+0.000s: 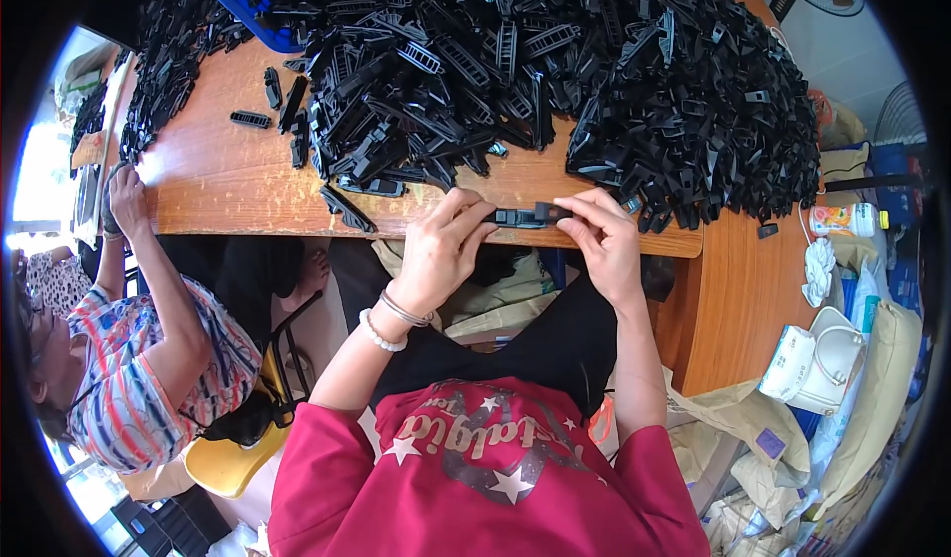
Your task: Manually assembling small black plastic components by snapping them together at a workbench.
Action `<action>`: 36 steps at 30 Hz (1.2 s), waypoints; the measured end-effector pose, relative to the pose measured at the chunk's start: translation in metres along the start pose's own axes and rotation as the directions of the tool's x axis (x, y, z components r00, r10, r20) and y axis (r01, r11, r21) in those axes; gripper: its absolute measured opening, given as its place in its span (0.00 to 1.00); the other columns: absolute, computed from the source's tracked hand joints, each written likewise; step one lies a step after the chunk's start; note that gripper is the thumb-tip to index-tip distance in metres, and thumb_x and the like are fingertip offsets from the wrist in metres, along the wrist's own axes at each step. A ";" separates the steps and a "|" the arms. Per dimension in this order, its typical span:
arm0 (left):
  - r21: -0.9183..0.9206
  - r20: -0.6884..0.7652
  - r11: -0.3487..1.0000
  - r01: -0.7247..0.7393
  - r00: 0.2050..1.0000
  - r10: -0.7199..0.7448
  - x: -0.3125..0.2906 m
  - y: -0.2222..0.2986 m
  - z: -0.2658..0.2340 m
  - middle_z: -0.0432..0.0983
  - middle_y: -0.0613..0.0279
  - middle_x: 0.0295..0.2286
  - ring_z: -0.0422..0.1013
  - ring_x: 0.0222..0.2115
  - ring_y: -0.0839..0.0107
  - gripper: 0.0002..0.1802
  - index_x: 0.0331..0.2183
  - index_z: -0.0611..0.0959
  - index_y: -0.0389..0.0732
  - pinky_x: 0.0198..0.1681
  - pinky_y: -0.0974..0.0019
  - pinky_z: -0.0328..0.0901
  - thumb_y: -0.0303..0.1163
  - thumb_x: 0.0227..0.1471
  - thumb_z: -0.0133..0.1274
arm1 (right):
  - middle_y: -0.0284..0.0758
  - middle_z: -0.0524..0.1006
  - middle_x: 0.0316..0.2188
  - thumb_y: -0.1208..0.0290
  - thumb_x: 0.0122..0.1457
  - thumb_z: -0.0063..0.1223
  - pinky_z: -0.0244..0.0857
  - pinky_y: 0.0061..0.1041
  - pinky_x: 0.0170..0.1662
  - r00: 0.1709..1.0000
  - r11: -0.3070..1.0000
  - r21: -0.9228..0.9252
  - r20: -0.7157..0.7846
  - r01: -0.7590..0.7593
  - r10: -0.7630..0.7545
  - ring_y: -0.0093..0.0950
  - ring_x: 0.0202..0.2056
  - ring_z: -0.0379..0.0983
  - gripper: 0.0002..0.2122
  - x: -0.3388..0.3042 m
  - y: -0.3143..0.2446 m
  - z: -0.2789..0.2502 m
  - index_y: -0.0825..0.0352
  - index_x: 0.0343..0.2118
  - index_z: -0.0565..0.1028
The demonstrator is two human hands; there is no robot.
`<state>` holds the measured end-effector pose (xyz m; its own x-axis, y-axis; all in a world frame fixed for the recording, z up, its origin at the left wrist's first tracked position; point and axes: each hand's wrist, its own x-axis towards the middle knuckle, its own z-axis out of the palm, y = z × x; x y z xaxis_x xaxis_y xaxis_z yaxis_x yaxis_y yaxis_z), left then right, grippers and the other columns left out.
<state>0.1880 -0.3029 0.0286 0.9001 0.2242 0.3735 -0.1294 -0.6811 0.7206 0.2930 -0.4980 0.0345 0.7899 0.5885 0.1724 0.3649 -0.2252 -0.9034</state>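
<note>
Both my hands meet just over the near edge of the wooden table, with black plastic pieces between them. The fingers of my left hand (444, 245) pinch one end of a slim black plastic part (517, 218). My right hand (609, 250) pinches a small black plastic piece (546, 212) against the part's other end; whether the two are joined I cannot tell. Beyond my hands lies a big heap of long black plastic parts (446, 61), some with ladder-like slots. To its right is a heap of smaller black plastic pieces (693, 121).
The wooden table (218, 180) also holds a few loose black parts at left and a blue plastic bin (233, 2) at the back. A co-worker (158, 359) sits at the left. On the right are a bottle (842, 221), a white bag (832, 359) and brown paper sacks (872, 398).
</note>
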 end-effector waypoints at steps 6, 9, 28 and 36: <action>-0.006 0.023 1.000 -0.002 1.000 0.003 -0.001 -0.003 -0.002 0.75 0.57 0.33 0.74 0.29 0.59 0.12 0.35 0.83 0.34 0.32 0.64 0.68 0.19 0.44 0.61 | 0.34 0.75 0.31 0.85 0.51 0.61 0.64 0.23 0.33 1.000 1.000 0.018 0.010 0.003 -0.003 0.27 0.32 0.70 0.12 -0.005 -0.002 0.004 0.71 0.40 0.80; -0.025 0.035 1.000 -0.016 0.999 0.017 -0.003 -0.002 -0.002 0.76 0.57 0.34 0.75 0.30 0.59 0.12 0.35 0.83 0.34 0.33 0.64 0.69 0.18 0.44 0.61 | 0.34 0.75 0.32 0.86 0.48 0.59 0.63 0.23 0.37 0.990 0.985 -0.109 -0.026 0.133 -0.136 0.29 0.35 0.68 0.14 -0.003 -0.004 0.010 0.71 0.39 0.81; -0.097 0.080 0.995 0.018 0.997 -0.010 -0.001 0.004 0.011 0.74 0.55 0.35 0.74 0.31 0.59 0.12 0.37 0.81 0.34 0.34 0.65 0.69 0.19 0.47 0.58 | 0.38 0.74 0.33 0.88 0.53 0.55 0.68 0.30 0.34 0.835 0.852 -0.522 -0.453 0.037 -0.313 0.35 0.33 0.74 0.10 -0.027 0.010 -0.011 0.70 0.37 0.77; -0.054 0.104 0.999 0.001 0.995 0.004 -0.010 -0.002 0.009 0.74 0.50 0.37 0.73 0.39 0.52 0.13 0.38 0.81 0.33 0.42 0.57 0.69 0.23 0.46 0.59 | 0.37 0.73 0.36 0.84 0.50 0.58 0.65 0.34 0.43 0.888 0.734 -0.678 -0.311 0.042 -0.339 0.38 0.40 0.71 0.08 -0.024 0.019 -0.019 0.67 0.34 0.79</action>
<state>0.1824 -0.3100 0.0186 0.9380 0.1474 0.3138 -0.1506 -0.6421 0.7517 0.2909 -0.5310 0.0204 0.7311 0.3575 0.5811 0.6354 -0.6670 -0.3890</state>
